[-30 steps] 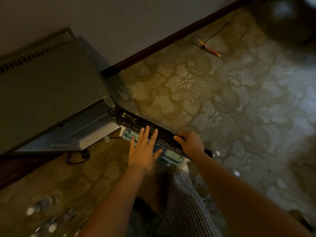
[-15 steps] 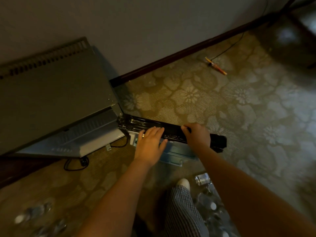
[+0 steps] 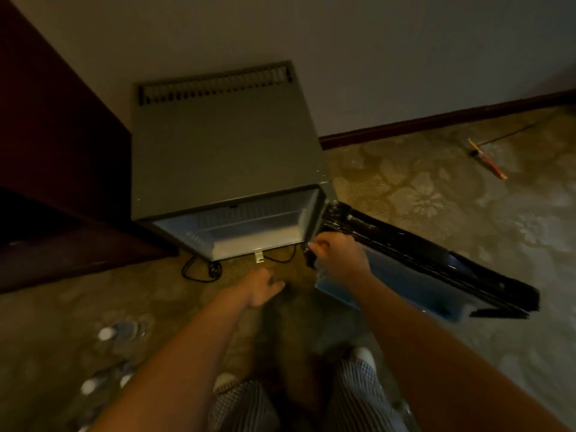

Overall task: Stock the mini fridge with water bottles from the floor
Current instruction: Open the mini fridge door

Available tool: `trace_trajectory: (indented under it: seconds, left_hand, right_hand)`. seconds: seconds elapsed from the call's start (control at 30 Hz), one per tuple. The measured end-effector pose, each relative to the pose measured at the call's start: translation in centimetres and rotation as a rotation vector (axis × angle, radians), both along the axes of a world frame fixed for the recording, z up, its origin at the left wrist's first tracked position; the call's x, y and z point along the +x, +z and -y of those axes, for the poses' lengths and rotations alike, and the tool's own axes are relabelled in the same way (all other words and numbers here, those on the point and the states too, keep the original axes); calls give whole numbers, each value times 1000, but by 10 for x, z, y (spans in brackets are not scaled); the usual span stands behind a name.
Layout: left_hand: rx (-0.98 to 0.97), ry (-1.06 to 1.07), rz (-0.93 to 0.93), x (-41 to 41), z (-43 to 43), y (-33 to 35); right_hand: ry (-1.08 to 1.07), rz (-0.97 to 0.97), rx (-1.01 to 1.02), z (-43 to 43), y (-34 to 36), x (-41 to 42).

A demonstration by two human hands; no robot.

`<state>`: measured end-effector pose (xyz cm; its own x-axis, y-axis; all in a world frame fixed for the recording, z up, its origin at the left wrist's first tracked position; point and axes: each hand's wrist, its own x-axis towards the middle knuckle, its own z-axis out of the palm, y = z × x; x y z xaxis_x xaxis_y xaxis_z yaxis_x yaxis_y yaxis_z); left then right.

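Observation:
The grey mini fridge [image 3: 224, 151] stands against the wall, seen from above. Its black door [image 3: 436, 263] is swung wide open to the right, and the pale inside [image 3: 243, 232] shows no bottles. My right hand [image 3: 338, 254] has its fingers curled at the door's inner edge, close to the hinge corner. My left hand [image 3: 261, 288] hovers over the carpet in front of the fridge, loosely curled and holding nothing. Blurred water bottles [image 3: 107, 333] with white caps lie on the floor at the lower left.
A dark wooden cabinet [image 3: 46, 182] stands left of the fridge. A black cable [image 3: 202, 271] loops on the carpet under the fridge front. A red and yellow object [image 3: 486, 159] lies by the baseboard at the right. My knees in checked trousers [image 3: 358, 397] are at the bottom.
The view has swung so the fridge sits in the middle. The door has opened wider. My left hand left the door and dropped toward the carpet; my right hand slid toward the hinge end.

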<state>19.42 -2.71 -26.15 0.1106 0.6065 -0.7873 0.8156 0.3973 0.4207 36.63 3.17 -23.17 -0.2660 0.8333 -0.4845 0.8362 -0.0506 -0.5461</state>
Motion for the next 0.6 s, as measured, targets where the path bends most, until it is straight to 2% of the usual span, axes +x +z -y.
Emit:
trace_trajectory:
  seconds: [0.2,0.37,0.6]
  left_hand:
    - [7,258,51,-62,6,-21]
    - [133,391,79,-103,-12,-65]
    - [207,404,15,-131,-27,-133]
  right_hand:
    - [136,50,-138,-10,-41,-59]
    - [204,33,32,-32,-90,-98]
    - [301,-35,77,-60,-162,-133]
